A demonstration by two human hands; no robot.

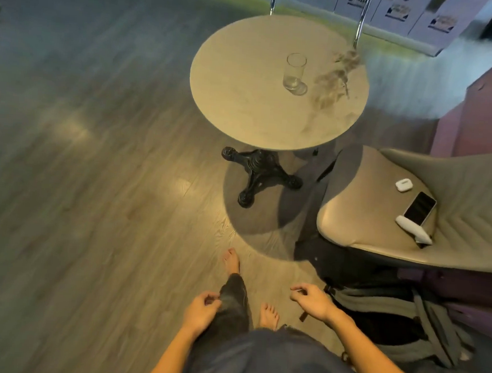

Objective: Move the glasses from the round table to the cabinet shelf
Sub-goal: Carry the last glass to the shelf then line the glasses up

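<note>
Here, tall clear drinking glass [295,73] upright on the round beige pedestal table [245,99], beside blurred dried stems [333,81], left hand [201,310] and right hand [312,301] low, fingers loosely curled, empty

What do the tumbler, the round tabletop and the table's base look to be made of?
Tumbler: clear glass; the tabletop shows through it. Round tabletop: matte, pale, stone-like or laminate; can't tell which. Base: black ornate metal, probably cast iron, with a slight sheen.
</note>
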